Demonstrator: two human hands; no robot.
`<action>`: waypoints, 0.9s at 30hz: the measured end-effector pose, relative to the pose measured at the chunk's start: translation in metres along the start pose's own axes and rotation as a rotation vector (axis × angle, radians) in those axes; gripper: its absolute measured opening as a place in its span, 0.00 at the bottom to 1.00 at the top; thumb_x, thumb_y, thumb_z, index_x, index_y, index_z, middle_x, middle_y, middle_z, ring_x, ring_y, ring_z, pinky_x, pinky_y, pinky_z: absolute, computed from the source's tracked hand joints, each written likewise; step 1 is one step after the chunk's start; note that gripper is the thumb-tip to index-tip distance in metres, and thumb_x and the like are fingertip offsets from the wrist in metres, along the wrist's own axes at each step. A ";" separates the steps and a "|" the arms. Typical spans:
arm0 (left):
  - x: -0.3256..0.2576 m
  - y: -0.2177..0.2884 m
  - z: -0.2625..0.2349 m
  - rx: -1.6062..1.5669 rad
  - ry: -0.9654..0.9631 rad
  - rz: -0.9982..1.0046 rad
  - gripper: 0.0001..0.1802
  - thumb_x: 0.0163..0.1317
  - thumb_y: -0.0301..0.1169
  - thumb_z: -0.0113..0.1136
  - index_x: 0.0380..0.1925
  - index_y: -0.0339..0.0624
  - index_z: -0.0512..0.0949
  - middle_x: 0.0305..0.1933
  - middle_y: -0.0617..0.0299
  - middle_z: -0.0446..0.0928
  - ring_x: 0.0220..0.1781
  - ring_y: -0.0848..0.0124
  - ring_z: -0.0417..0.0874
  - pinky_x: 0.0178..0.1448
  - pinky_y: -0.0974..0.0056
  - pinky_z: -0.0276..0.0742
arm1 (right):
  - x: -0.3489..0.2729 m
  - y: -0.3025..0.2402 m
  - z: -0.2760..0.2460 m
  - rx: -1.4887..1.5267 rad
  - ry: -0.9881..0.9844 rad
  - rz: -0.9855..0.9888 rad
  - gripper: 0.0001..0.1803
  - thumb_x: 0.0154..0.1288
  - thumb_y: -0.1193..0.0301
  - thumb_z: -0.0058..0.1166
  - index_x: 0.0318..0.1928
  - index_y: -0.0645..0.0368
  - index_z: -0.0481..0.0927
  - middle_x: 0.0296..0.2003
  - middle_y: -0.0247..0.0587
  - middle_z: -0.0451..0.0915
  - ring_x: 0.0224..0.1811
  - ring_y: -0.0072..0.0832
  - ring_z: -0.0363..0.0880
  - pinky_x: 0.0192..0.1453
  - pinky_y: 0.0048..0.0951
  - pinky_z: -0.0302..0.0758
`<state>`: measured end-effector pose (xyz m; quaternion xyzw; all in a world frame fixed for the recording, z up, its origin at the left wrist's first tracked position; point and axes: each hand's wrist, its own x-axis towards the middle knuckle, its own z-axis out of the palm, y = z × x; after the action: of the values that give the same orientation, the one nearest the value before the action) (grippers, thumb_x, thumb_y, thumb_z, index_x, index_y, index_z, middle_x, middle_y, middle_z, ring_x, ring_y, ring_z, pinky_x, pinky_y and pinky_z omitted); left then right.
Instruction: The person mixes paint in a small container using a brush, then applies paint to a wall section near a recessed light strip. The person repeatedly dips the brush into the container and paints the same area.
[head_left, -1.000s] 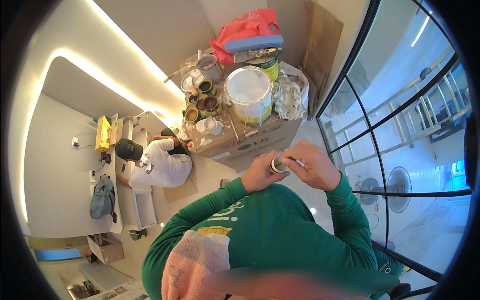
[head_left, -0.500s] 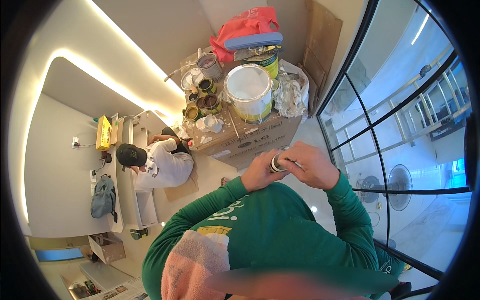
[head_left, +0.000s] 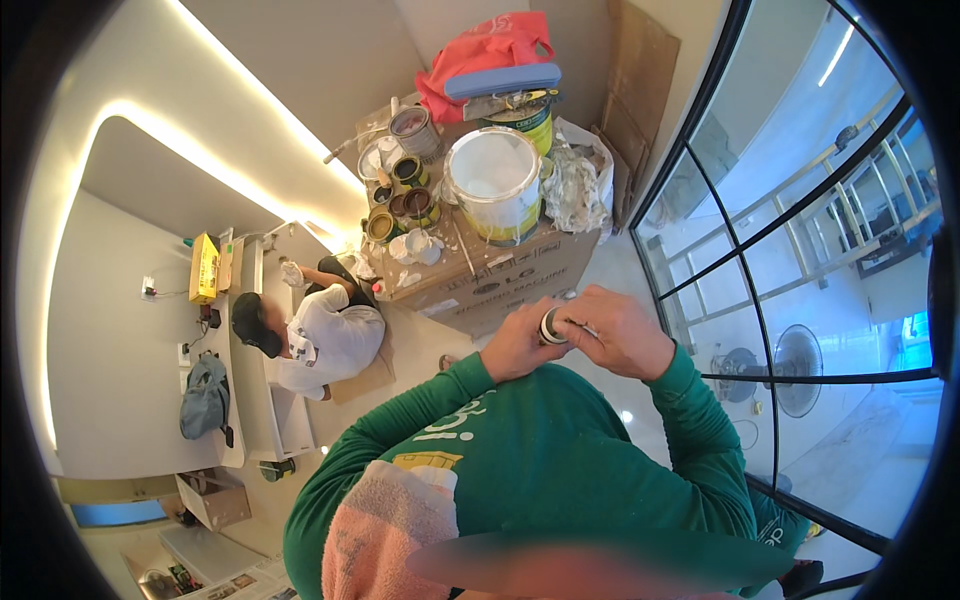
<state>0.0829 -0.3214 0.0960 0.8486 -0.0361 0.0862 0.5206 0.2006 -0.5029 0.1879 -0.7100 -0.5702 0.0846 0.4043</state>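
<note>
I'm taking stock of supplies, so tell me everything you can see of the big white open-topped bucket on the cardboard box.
The large, round, white bucket stands upright on the brown cardboard box, near its front edge. White smears mark its rim and outer wall, and yellowish colouring shows lower down. It has no lid; the inside looks white, but I can't tell how full it is, nor whether it's plastic or metal. Neither the left hand nor the right hand touches it.
</note>
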 end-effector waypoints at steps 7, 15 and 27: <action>-0.001 0.000 0.001 -0.020 -0.002 -0.025 0.26 0.59 0.37 0.78 0.55 0.46 0.79 0.46 0.52 0.83 0.47 0.46 0.84 0.51 0.47 0.80 | 0.000 0.000 0.001 0.013 -0.016 0.025 0.04 0.72 0.68 0.61 0.43 0.53 0.85 0.32 0.41 0.81 0.37 0.44 0.79 0.42 0.44 0.78; 0.000 -0.002 0.001 -0.012 0.020 0.019 0.25 0.60 0.36 0.78 0.55 0.46 0.79 0.46 0.52 0.83 0.47 0.45 0.84 0.51 0.48 0.80 | 0.001 0.001 0.004 0.044 0.014 -0.004 0.04 0.71 0.69 0.62 0.43 0.53 0.86 0.32 0.43 0.81 0.38 0.46 0.80 0.41 0.44 0.78; 0.002 0.000 0.001 -0.042 -0.003 -0.010 0.26 0.60 0.35 0.77 0.57 0.46 0.79 0.48 0.52 0.84 0.47 0.46 0.85 0.52 0.48 0.80 | 0.000 -0.002 0.001 -0.020 0.051 0.006 0.04 0.70 0.69 0.63 0.43 0.53 0.85 0.30 0.42 0.81 0.36 0.44 0.79 0.40 0.44 0.77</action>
<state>0.0848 -0.3222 0.0960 0.8379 -0.0344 0.0818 0.5386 0.1986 -0.5027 0.1883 -0.7178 -0.5585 0.0620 0.4112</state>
